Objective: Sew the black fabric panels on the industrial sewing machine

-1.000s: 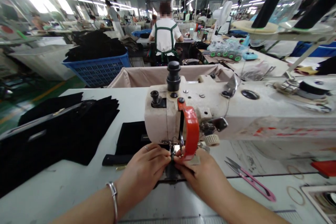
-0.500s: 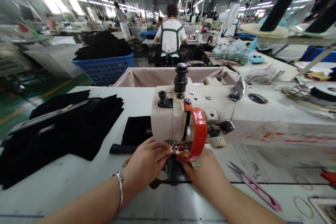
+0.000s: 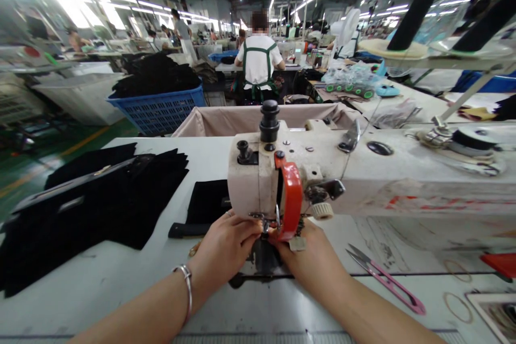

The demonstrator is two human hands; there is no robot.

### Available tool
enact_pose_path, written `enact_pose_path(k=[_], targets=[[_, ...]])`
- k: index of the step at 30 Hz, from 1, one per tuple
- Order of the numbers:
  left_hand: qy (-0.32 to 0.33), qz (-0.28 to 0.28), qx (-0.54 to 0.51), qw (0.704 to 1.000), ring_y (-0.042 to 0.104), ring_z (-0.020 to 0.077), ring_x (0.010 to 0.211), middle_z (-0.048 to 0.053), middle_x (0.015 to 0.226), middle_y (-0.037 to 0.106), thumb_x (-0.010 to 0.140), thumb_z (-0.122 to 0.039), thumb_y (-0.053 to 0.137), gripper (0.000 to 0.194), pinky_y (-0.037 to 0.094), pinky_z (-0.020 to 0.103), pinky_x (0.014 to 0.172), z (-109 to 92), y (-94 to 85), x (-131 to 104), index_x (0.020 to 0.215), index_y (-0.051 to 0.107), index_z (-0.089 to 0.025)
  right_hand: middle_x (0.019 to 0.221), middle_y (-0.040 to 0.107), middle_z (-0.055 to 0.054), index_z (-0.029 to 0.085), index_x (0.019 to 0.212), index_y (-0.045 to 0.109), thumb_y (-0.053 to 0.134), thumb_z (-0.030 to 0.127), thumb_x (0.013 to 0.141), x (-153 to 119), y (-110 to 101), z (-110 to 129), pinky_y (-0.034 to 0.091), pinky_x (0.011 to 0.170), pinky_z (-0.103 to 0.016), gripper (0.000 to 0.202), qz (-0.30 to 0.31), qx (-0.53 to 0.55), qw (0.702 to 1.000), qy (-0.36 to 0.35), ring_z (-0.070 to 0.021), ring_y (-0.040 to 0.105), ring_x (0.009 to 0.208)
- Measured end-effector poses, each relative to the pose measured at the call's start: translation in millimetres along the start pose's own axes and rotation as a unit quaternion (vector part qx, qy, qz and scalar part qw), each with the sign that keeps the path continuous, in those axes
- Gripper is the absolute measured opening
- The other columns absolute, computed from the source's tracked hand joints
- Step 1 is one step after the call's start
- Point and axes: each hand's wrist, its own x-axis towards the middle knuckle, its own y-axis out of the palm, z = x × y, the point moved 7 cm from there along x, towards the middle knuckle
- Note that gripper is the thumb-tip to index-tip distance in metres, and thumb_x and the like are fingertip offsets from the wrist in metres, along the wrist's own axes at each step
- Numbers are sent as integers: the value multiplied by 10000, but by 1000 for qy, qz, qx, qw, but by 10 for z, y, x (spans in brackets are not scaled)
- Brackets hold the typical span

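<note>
Both hands meet at the presser foot [image 3: 265, 227] of a white sewing machine [image 3: 252, 177] with a red guard [image 3: 291, 199]. My left hand [image 3: 226, 244], a silver bangle on its wrist, is closed, with thumb and fingers pinched left of the foot. A black fabric piece [image 3: 205, 201] with a small label and folded lower edge runs behind this hand. My right hand [image 3: 308, 252] is closed too, its fingertips just right of the foot and partly behind the guard. What the right fingertips grip is hidden.
Stacked black fabric pieces [image 3: 100, 204] lie at left. Pink-handled thread snips [image 3: 387, 279] and rubber bands [image 3: 457, 307] lie at right. A cloth-lined bin [image 3: 209, 121] and a blue basket [image 3: 157, 110] of black cloth stand beyond the table; a co-worker [image 3: 258, 62] sits farther off.
The view has shifted slightly, so the machine and table sit a little further left. Both hands keep their places at the presser foot; the thread lever beside the guard appears lower.
</note>
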Motion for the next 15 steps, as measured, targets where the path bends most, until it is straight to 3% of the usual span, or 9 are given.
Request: enact_pose_path(k=[15], targets=[[-35,5,-5,999,664,190,871,-20,895,738,811,-95,676,166,523,327,852,70,4,10,852,714,-252,919,682,-40,212,828,707,594,129,855,17,32,-37,465,780,-295,143,7,27,999,21,-204,601,876]])
